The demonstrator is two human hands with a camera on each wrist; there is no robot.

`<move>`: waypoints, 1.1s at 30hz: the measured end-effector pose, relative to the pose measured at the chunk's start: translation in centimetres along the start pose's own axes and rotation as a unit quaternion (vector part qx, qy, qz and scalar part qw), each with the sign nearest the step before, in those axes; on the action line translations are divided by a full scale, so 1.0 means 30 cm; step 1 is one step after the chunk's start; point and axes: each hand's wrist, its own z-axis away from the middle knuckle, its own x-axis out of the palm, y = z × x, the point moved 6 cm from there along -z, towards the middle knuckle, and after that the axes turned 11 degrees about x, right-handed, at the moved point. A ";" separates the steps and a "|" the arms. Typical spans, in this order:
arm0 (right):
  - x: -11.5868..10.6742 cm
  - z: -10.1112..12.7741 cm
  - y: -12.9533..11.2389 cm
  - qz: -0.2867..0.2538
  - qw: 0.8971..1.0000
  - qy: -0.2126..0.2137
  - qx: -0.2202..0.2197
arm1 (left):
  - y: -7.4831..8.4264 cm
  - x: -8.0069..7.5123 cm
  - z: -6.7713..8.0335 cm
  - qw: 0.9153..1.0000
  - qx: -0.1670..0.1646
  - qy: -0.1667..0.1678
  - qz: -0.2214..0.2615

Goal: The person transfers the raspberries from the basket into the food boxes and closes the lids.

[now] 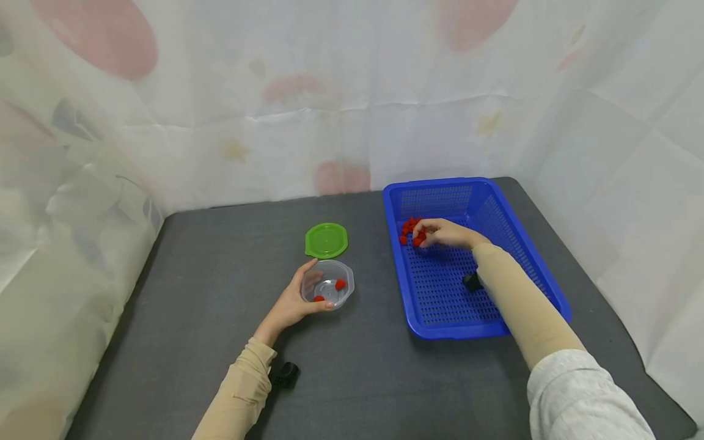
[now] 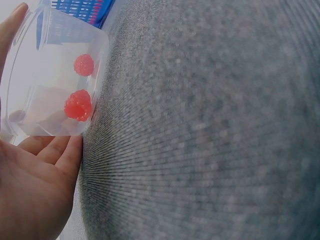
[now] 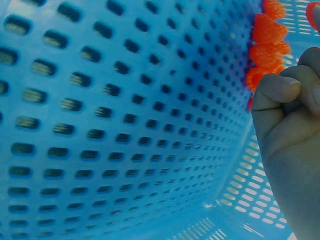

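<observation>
My left hand (image 1: 287,307) grips a clear plastic container (image 1: 348,275) from its left side, thumb near and fingers on the far side. Inside it lie two raspberries (image 2: 78,105), plainly seen through the wall in the left wrist view. Over at the right, my right hand (image 1: 450,234) reaches into a blue basket (image 1: 451,333) with its fingers curled. It pinches a raspberry (image 3: 312,16), only partly visible at the right wrist view's top corner. Several more raspberries (image 3: 265,47) sit bunched beside those fingers, along the basket's left part.
A green lid (image 1: 326,241) lies flat on the grey table (image 1: 220,269), just beyond the container. The basket has raised perforated walls. A patterned curtain (image 1: 275,140) hangs behind the table and along both sides.
</observation>
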 end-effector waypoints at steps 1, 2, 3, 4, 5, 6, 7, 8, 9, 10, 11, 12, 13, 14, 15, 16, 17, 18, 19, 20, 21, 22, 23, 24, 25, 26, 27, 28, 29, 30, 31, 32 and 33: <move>-0.003 0.000 -0.006 -0.005 1.000 0.001 -0.004 | 0.000 -0.001 0.000 1.000 0.001 0.001 0.002; -0.007 -0.001 -0.010 -0.012 1.000 0.003 -0.006 | -0.001 -0.001 0.000 1.000 0.002 0.002 0.003; -0.010 -0.002 -0.014 -0.017 1.000 0.006 -0.007 | -0.001 -0.002 0.000 1.000 0.003 0.003 0.004; -0.014 -0.002 -0.018 -0.023 1.000 0.010 -0.004 | -0.001 -0.002 0.000 1.000 0.004 0.003 0.005; -0.016 -0.002 -0.022 -0.025 1.000 0.012 -0.005 | -0.001 -0.002 0.000 1.000 0.004 0.003 0.005; -0.019 -0.002 -0.026 -0.027 1.000 0.015 -0.006 | -0.001 -0.002 0.000 1.000 0.004 0.002 0.004; -0.020 -0.002 -0.030 -0.034 0.999 0.016 -0.007 | -0.001 -0.002 0.001 1.000 0.004 0.002 0.004; -0.021 0.000 -0.036 -0.040 0.999 0.016 -0.009 | -0.001 -0.002 0.001 1.000 0.003 0.001 0.002; -0.021 0.002 -0.044 -0.046 0.999 0.015 -0.013 | -0.001 -0.002 0.001 1.000 0.002 0.001 0.001; -0.021 0.004 -0.052 -0.051 0.998 0.013 -0.017 | 0.000 -0.002 0.001 1.000 0.001 0.001 -0.002; -0.020 0.006 -0.063 -0.058 0.998 0.010 -0.023 | 0.001 -0.002 0.001 1.000 0.000 0.001 -0.004; -0.020 0.009 -0.072 -0.067 0.997 0.007 -0.026 | 0.003 -0.002 0.001 1.000 -0.001 0.002 -0.005; -0.021 0.012 -0.082 -0.075 0.997 0.004 -0.030 | 0.004 -0.002 0.001 1.000 -0.002 0.002 -0.005; -0.023 0.016 -0.093 -0.081 0.996 0.004 -0.034 | 0.005 -0.002 0.001 1.000 -0.002 0.003 -0.008; -0.027 0.019 -0.102 -0.086 0.996 0.005 -0.037 | 0.006 -0.002 0.001 1.000 -0.003 0.003 -0.008; -0.031 0.024 -0.112 -0.091 0.995 0.007 -0.041 | 0.007 -0.002 0.000 1.000 -0.003 0.003 -0.008; -0.035 0.029 -0.122 -0.095 0.994 0.009 -0.047 | 0.007 -0.001 0.000 1.000 -0.003 0.002 -0.008; -0.041 0.034 -0.131 -0.095 0.994 0.015 -0.051 | 0.007 0.000 0.000 1.000 -0.002 0.002 -0.007; -0.047 0.039 -0.143 -0.093 0.994 0.020 -0.058 | 0.007 0.000 0.000 1.000 -0.003 0.001 -0.007; -0.052 0.044 -0.153 -0.089 0.994 0.024 -0.065 | 0.008 0.001 0.000 1.000 -0.003 0.001 -0.007; -0.055 0.049 -0.166 -0.085 0.993 0.026 -0.072 | 0.008 0.001 0.000 1.000 -0.003 0.001 -0.008; -0.057 0.054 -0.178 -0.082 0.993 0.028 -0.078 | 0.007 0.001 0.000 1.000 -0.004 0.001 -0.009; -0.059 0.059 -0.190 -0.077 0.993 0.029 -0.083 | 0.007 0.001 0.001 1.000 -0.006 0.001 -0.011; -0.059 0.064 -0.203 -0.074 0.993 0.030 -0.086 | 0.008 0.000 0.001 1.000 -0.007 0.001 -0.012; -0.059 0.067 -0.214 -0.072 0.993 0.028 -0.089 | 0.008 0.000 0.001 1.000 -0.007 0.001 -0.013; -0.058 0.071 -0.227 -0.069 0.993 0.026 -0.091 | 0.010 0.000 0.001 1.000 -0.007 0.000 -0.015; -0.055 0.077 -0.243 -0.068 0.993 0.025 -0.093 | 0.010 0.000 0.001 1.000 -0.006 -0.001 -0.016; -0.052 0.082 -0.258 -0.068 0.993 0.023 -0.096 | 0.012 0.000 0.001 1.000 -0.005 -0.001 -0.016; -0.048 0.087 -0.274 -0.067 0.993 0.020 -0.099 | 0.014 0.001 0.001 1.000 -0.004 -0.002 -0.017; -0.043 0.095 -0.294 -0.065 0.992 0.014 -0.103 | 0.015 0.001 0.000 1.000 -0.003 -0.002 -0.016; -0.039 0.097 -0.309 -0.063 0.992 0.010 -0.107 | 0.017 0.001 0.001 1.000 -0.003 -0.002 -0.016; -0.034 0.099 -0.325 -0.061 0.992 0.007 -0.110 | 0.018 0.001 0.001 1.000 -0.003 -0.002 -0.017; -0.029 0.098 -0.338 -0.060 0.992 0.004 -0.112 | 0.020 0.001 0.002 1.000 -0.004 0.000 -0.016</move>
